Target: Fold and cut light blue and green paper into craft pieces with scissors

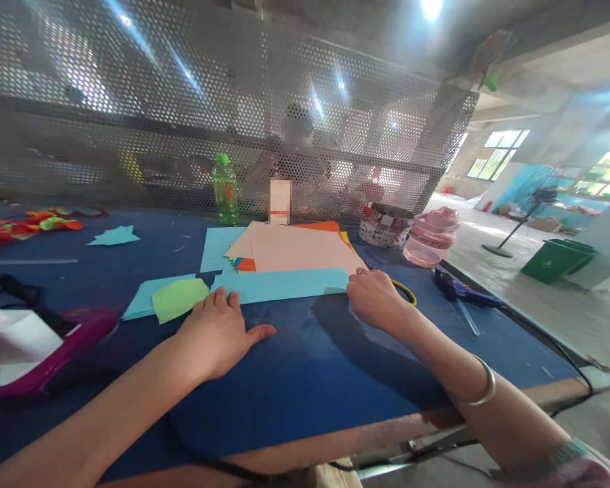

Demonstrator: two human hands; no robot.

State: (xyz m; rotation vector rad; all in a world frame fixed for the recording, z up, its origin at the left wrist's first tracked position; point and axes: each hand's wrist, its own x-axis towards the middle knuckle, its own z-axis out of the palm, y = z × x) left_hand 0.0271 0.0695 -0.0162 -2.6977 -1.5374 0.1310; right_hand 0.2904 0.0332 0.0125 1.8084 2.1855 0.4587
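A folded strip of light blue paper [285, 285] lies across the dark blue table in front of me. My left hand [218, 332] rests at its left end, fingertips on the paper's edge and thumb stretched out on the tabletop. At the other end, my right hand [376, 296] is closed with its fingers curled on the strip's corner. Just left of my left hand, a green paper piece [180, 299] overlaps some blue paper pieces [139, 298]. Behind the strip is a pile of pale pink sheets [305, 247], with orange and blue sheets showing under it.
A yellow-handled tool [405, 292] lies partly hidden behind my right hand. Farther right are a glue gun [462, 291], a pink jug [430, 237] and a woven basket [385, 226]. A green bottle [224, 190] stands by the perforated screen [183, 135]. A magenta object [89, 332] with a white block sits left.
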